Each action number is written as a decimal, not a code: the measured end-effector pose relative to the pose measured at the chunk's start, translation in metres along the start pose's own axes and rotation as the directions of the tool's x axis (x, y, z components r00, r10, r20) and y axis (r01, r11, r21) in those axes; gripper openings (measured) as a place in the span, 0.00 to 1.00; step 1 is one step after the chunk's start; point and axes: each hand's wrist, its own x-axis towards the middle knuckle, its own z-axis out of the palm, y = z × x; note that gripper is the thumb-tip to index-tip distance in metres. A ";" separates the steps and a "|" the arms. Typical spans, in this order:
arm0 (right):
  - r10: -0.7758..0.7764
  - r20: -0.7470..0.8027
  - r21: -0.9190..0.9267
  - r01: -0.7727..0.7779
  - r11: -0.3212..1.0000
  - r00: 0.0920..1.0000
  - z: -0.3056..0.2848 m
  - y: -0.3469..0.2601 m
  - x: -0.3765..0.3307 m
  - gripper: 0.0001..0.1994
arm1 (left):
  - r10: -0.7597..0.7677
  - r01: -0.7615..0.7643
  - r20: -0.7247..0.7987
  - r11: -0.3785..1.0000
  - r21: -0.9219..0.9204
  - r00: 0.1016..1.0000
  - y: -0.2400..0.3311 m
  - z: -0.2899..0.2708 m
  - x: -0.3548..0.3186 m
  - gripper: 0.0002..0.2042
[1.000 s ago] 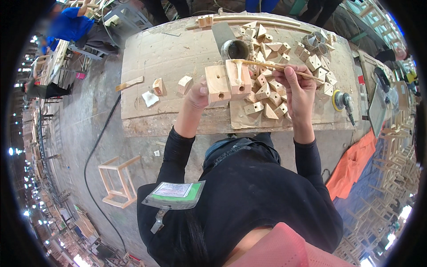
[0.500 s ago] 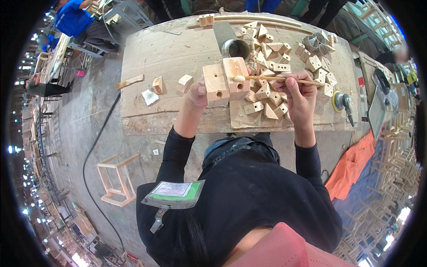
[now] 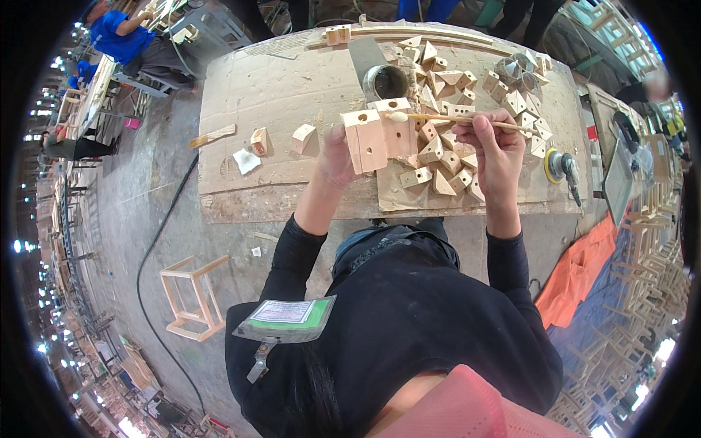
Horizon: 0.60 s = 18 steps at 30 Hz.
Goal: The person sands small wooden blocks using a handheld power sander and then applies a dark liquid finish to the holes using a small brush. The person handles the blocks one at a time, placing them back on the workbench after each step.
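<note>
My left hand grips two pale wooden blocks side by side, raised over the table; its fingers are mostly hidden behind them. Drilled holes show in the left block and in the right block. Between the fingers and thumb of my right hand lies a thin wooden stick, pointing left. A pale, rounded blob covers its tip, which is at the right block's upper edge near a hole; whether it touches cannot be made out.
Many drilled wooden blocks lie heaped on the cardboard-covered table. Behind my hands stands an open can. A sander rests at the right edge. Left are loose blocks, a white scrap and a flat wooden stick.
My left hand has tilted the two blocks, so their front faces show more and their tops less. The stick's tip has shifted slightly up and right, from the block's face to its upper edge.
</note>
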 end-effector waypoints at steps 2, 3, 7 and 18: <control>-0.023 0.000 0.006 0.023 1.000 1.000 0.002 0.000 0.002 0.06 | 0.035 -0.035 0.003 0.999 -0.018 0.999 -0.007 -0.007 -0.001 0.54; -0.035 0.000 0.010 0.035 0.999 0.999 0.003 0.000 0.003 0.06 | 0.046 -0.046 0.005 0.999 -0.026 0.999 -0.009 -0.010 -0.001 0.54; -0.047 0.030 0.008 0.047 0.999 0.998 0.001 0.000 0.003 0.06 | 0.016 -0.012 0.043 0.996 -0.087 0.999 -0.009 -0.015 -0.004 0.57; 0.000 0.158 -0.060 0.010 0.998 0.987 -0.013 -0.005 -0.008 0.06 | 0.000 0.057 0.142 0.918 -0.393 0.990 -0.008 -0.007 -0.007 0.52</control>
